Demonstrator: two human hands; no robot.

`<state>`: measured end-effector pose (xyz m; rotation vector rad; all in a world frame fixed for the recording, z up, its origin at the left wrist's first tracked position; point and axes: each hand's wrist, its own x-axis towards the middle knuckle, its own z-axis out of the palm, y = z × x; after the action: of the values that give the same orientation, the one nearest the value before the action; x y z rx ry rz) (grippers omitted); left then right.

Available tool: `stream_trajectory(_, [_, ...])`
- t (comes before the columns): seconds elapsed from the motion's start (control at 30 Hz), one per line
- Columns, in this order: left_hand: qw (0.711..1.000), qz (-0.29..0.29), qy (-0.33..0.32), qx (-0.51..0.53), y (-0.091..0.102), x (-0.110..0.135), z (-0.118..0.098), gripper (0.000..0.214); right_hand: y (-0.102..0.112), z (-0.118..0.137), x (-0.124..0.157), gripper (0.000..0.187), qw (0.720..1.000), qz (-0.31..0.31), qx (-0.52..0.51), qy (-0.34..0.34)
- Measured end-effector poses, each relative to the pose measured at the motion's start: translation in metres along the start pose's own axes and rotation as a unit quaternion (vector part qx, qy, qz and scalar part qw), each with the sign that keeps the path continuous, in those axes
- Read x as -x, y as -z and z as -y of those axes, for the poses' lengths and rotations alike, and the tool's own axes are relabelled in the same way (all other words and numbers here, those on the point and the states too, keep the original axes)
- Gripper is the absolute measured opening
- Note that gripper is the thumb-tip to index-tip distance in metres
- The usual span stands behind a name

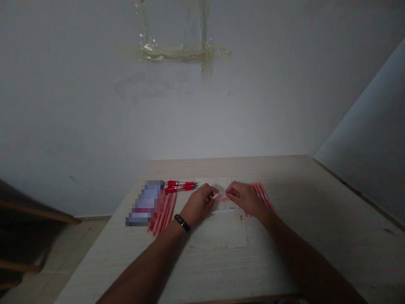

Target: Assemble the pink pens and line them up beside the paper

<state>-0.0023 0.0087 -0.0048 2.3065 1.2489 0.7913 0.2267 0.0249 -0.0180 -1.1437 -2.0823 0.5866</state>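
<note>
One broad grey wall (268,101) fills the upper part of the view, and old yellowish tape (177,55) sticks on it in a frame-like shape. Against this wall stands a pale wooden table (120,257). On its middle is a light rectangular patch (218,234) with worn edges; I cannot tell if it is a sheet or a mark of the surface.

Above this patch, both bare hands come near each other. The left hand (200,202), with a black wristband (182,222) on the wrist, has its fingers curled and grasps a short pink piece (215,196) at the fingertips. The right hand (246,197) has its fingers bent and the tips drawn together, but I cannot tell whether something is between them.

At the left lies a dark-edged flat object (144,202), blurred into squares. Just beside it is a group of pink pens (166,213), placed side by side, and behind these pens are several red pens (180,186) with dark tips. More pink sticks (262,195) lie partly behind the right hand. A thin white strip (226,210) rests on the patch between the wrists.
</note>
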Motion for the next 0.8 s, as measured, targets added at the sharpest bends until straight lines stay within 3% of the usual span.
stream_trajectory(0.3, [0.999,0.013,-0.027,0.022,-0.001,0.0,-0.003,0.024,0.001,0.02,0.001,0.005,0.999,0.015,-0.01,0.036])
stream_trajectory(0.5, [0.998,-0.018,-0.032,0.042,0.0,0.001,-0.003,0.03,-0.001,0.016,0.001,0.029,0.998,-0.003,-0.053,0.028])
stream_trajectory(0.8, [0.992,-0.074,0.005,0.106,0.004,-0.001,-0.004,0.027,0.009,0.012,0.0,0.009,0.997,0.013,0.037,0.067])
